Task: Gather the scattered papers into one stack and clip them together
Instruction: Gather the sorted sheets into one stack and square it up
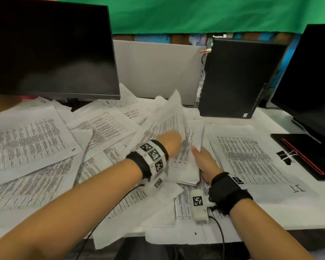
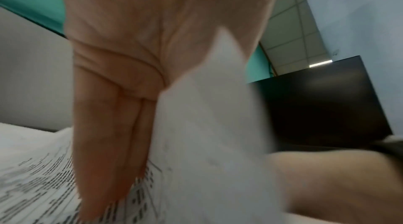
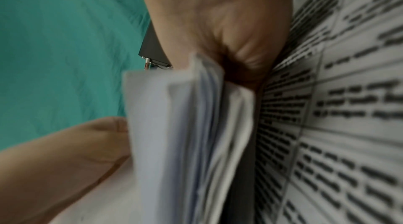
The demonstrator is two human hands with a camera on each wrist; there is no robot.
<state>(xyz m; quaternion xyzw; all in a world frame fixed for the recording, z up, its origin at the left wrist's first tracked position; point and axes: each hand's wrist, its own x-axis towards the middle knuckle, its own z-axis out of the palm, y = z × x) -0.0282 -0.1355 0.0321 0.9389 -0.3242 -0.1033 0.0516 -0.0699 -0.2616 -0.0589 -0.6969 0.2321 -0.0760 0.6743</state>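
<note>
Nearest me, the right hand (image 1: 204, 164) clamps a thin bundle of printed white sheets (image 1: 188, 156) by its near edge, seemingly to keep the growing stack square. Just beyond, the left hand (image 1: 171, 141), wrist turned over, pinches a loose printed page (image 1: 169, 113) and tilts it toward that bundle. More scattered papers (image 1: 32, 139) cover the white desk (image 1: 270, 117). Farther right, a black binder clip (image 1: 285, 155) waits untouched.
</note>
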